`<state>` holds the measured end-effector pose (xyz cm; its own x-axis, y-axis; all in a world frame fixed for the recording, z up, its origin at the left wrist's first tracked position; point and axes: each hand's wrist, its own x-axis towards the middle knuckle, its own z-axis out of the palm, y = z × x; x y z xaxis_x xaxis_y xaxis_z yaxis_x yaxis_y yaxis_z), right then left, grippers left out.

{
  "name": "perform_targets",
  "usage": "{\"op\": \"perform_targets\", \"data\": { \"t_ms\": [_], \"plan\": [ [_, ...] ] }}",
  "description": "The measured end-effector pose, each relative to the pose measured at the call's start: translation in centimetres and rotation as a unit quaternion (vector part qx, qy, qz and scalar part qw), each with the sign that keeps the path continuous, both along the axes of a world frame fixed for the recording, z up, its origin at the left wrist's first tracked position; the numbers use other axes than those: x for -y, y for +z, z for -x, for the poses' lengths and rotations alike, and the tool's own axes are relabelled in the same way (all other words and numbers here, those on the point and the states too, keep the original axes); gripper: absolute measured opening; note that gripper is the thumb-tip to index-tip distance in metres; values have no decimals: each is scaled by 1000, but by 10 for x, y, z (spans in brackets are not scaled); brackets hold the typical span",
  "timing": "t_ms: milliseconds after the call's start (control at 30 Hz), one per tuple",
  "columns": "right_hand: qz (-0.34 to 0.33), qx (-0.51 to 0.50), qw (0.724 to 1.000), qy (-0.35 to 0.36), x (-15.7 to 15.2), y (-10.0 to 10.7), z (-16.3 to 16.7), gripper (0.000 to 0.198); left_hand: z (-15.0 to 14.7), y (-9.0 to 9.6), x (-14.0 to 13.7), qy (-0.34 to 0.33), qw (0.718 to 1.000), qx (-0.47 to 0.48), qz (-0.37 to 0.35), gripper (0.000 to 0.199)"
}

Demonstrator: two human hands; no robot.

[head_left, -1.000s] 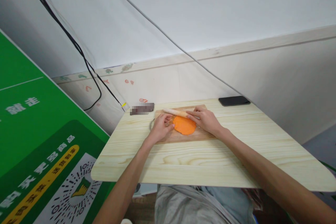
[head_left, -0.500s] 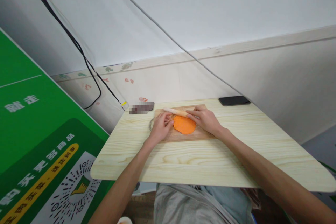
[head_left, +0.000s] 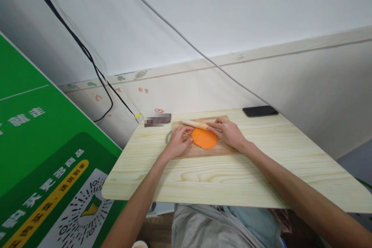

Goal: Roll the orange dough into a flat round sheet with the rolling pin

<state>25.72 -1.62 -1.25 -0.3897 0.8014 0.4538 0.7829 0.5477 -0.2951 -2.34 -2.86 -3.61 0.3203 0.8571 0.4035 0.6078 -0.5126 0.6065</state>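
Observation:
A flat, rounded sheet of orange dough (head_left: pixel 205 138) lies on a wooden cutting board (head_left: pixel 216 152). Along its far edge rests a pale wooden rolling pin (head_left: pixel 193 124), slightly slanted. My right hand (head_left: pixel 228 131) grips the pin's right end, which is hidden beneath the fingers. At the dough's left edge is my left hand (head_left: pixel 178 141), fingers bent and apart from the thumb, their tips touching or very near the dough. A metal ring handle (head_left: pixel 167 136) shows at the board's left side, partly behind the left hand.
A black phone (head_left: pixel 260 111) lies near the table's back right. A blurred-out dark item (head_left: pixel 157 120) sits at the back left. The light wood table (head_left: pixel 221 186) meets a white wall with hanging cables (head_left: pixel 87 52). A green printed panel (head_left: pixel 37 139) stands at left.
The view has shifted very slightly. My left fingers have moved a little at the dough's left edge; the right hand and rolling pin look unchanged.

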Motion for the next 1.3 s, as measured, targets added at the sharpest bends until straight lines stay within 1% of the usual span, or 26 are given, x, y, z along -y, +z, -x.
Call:
{"op": "perform_targets", "data": {
  "t_ms": [67, 133, 233, 333, 633, 833, 1033, 1167, 1300],
  "plan": [
    [2, -1, 1000, 1, 0, 0, 0, 37, 4, 4, 1, -30, 999, 25, 20, 36],
    [0, -1, 1000, 1, -1, -1, 0, 38, 6, 7, 2, -67, 996, 45, 28, 29],
    [-3, -4, 1000, 5, -1, -2, 0, 40, 7, 8, 1, -118, 992, 49, 14, 11],
    [-8, -8, 1000, 10, -1, -2, -1, 40, 7, 6, 0, -140, 989, 41, -9, 12],
    [-13, -15, 1000, 11, -1, -4, -2, 39, 8, 0, -2, -164, 984, 1, -69, 25],
    [-19, -22, 1000, 11, -4, -7, -2, 39, 5, -2, -3, -158, 981, -18, -110, 21],
    [-19, -17, 1000, 11, -4, -7, -2, 39, 6, 2, -8, -160, 975, -49, -147, 17],
    [-26, -18, 999, 11, -4, -6, -2, 41, 6, 3, -10, -160, 975, -59, -142, 18],
    [-26, -17, 999, 13, -3, -5, -2, 42, 7, -1, -10, -176, 979, -18, -102, 19]
  ]
}}
